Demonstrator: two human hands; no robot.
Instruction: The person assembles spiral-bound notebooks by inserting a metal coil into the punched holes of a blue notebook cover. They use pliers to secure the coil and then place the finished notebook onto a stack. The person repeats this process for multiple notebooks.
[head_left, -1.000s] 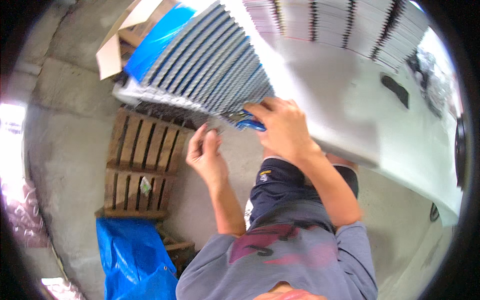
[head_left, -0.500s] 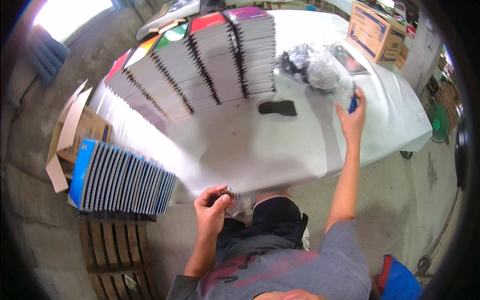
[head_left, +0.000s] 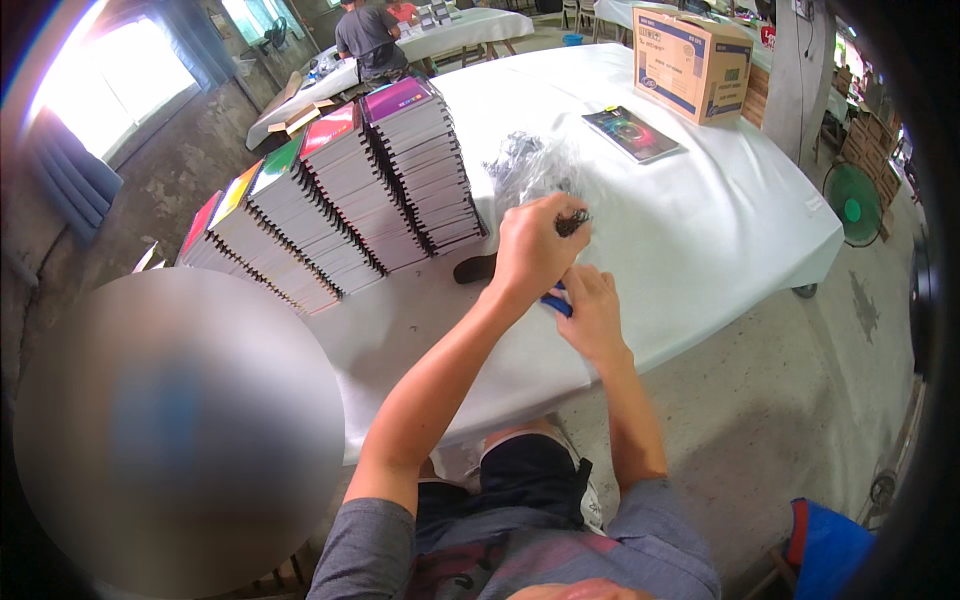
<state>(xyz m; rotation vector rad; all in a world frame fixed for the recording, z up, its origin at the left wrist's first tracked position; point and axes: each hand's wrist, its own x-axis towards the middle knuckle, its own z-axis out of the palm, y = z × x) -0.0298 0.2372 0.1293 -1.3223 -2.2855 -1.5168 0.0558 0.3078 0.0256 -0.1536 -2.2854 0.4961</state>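
Note:
Over the white-covered table (head_left: 720, 240), my left hand (head_left: 535, 245) is closed around a bundle of dark wiry coils (head_left: 572, 222). Just below and to its right, my right hand (head_left: 597, 312) grips a blue-handled tool (head_left: 558, 300); its working end is hidden. Beyond the hands lies a crumpled clear plastic bag (head_left: 540, 165) with dark contents. A flat black piece (head_left: 474, 269) rests on the table, partly covered by my left hand. To the left stand tall stacks of spiral-bound books (head_left: 330, 190) with coloured covers.
At the table's far right are a cardboard box (head_left: 690, 65) and a dark-covered book (head_left: 632, 133). A green fan (head_left: 852, 208) stands on the floor to the right. Another person (head_left: 370, 40) sits at a table behind. A round blurred patch hides the lower left.
My left hand has risen from the near table edge to above the table, carrying the coils. My right hand has come inward beside it with the blue-handled tool. The view has shifted.

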